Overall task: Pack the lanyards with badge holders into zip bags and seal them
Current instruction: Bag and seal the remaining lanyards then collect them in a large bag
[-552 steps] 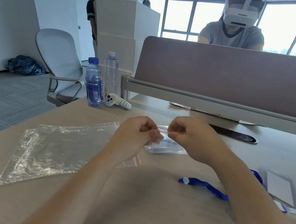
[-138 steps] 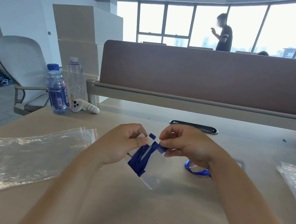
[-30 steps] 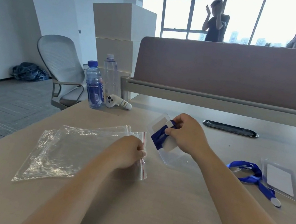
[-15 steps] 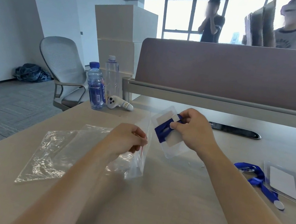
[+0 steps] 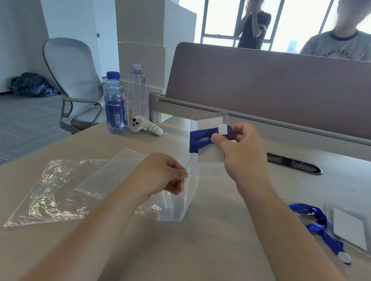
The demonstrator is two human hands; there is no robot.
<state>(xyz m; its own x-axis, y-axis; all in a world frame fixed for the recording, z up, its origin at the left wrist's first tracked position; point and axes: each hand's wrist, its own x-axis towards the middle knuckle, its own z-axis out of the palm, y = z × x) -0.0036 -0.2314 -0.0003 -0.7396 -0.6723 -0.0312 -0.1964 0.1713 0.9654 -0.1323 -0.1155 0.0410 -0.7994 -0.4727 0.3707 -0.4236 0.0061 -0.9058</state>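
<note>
My right hand (image 5: 243, 152) holds a clear badge holder (image 5: 206, 153) with its blue lanyard (image 5: 200, 139) wrapped around it, raised above the desk. My left hand (image 5: 160, 175) pinches the red-striped mouth of a clear zip bag (image 5: 176, 201), lifted so the opening faces the badge holder. The holder's lower edge is just above and beside the bag's mouth. More empty zip bags (image 5: 52, 190) lie flat at the left. A second badge holder (image 5: 349, 228) with a blue lanyard (image 5: 319, 223) lies at the right.
Two water bottles (image 5: 115, 103) and a white controller (image 5: 144, 125) stand at the back left of the desk (image 5: 184, 272). A brown divider panel (image 5: 295, 89) runs along the back, with two people behind it. An office chair (image 5: 68, 77) is at the left.
My left hand has lifted the zip bag's mouth off the desk. My right hand has raised the wrapped badge holder and turned it more upright over the bag.
</note>
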